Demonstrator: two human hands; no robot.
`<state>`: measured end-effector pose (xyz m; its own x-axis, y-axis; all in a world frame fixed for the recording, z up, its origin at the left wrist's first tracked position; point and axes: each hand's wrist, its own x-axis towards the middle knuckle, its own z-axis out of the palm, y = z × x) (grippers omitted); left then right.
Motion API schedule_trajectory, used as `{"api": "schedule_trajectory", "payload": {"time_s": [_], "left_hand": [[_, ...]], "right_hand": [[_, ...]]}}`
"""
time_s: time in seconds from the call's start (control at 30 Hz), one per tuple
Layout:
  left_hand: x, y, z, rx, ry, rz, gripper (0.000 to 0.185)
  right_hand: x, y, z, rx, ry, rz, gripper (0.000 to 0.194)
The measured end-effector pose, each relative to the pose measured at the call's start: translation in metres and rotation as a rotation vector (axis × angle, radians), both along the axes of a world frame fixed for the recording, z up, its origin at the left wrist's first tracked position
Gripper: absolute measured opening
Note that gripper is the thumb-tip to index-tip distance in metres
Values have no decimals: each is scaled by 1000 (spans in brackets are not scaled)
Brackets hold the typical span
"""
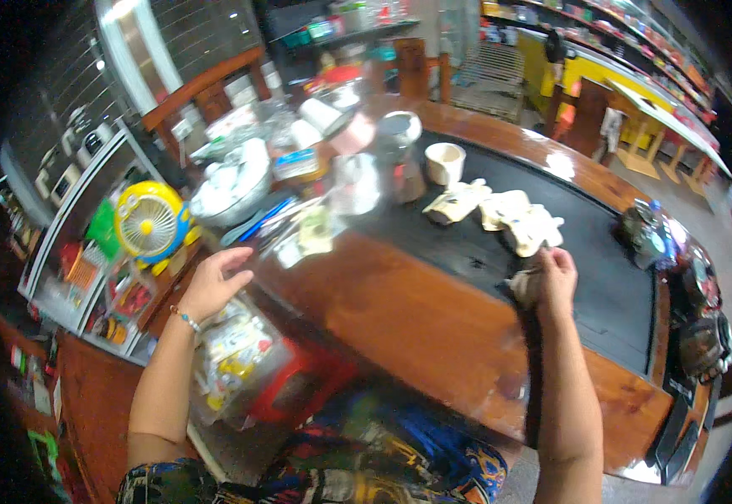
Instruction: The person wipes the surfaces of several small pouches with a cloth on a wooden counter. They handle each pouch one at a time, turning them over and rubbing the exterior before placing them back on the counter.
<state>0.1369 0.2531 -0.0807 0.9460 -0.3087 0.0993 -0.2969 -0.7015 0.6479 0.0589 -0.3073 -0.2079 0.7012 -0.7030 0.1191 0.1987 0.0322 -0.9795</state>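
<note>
My right hand [556, 280] reaches over a black tray-like panel [599, 309] set in the wooden table. Its thumb and finger are pinched on the near edge of a cream-coloured piece [533, 232], whose kind is blurred. A small beige shape beside the hand is unclear. Further off on the panel lie another pale piece [453, 203] and an upright cream cup [445, 164]. My left hand [218, 283], with a beaded bracelet [184, 318], hovers with fingers apart and nothing in it. Below it is a clear plastic container [240, 353] of small white and yellow items.
A red plastic stool or basket [303, 375] stands beside the container. A yellow-blue fan [147, 223] is at left. Near it are a bowl of white items [234, 183], a blue pen [267, 219] and a glass jar [399, 132]. Bagged or dark items [652, 236] line the right edge.
</note>
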Motion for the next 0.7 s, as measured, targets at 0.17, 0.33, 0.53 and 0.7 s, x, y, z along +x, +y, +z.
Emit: {"api": "schedule_trajectory", "payload": {"time_s": [0.17, 0.33, 0.53, 0.7], "left_hand": [[3, -196, 14, -256, 158, -415, 33], [21, -346, -28, -288, 63, -609, 37], [44, -471, -60, 21, -231, -407, 55], [38, -506, -45, 308, -37, -359, 60]], "right_hand": [[-2, -8, 4, 163, -58, -74, 9], [4, -2, 2, 228, -119, -143, 12], [13, -3, -3, 309, -85, -250, 28], [11, -10, -5, 213, 28, -219, 44]]}}
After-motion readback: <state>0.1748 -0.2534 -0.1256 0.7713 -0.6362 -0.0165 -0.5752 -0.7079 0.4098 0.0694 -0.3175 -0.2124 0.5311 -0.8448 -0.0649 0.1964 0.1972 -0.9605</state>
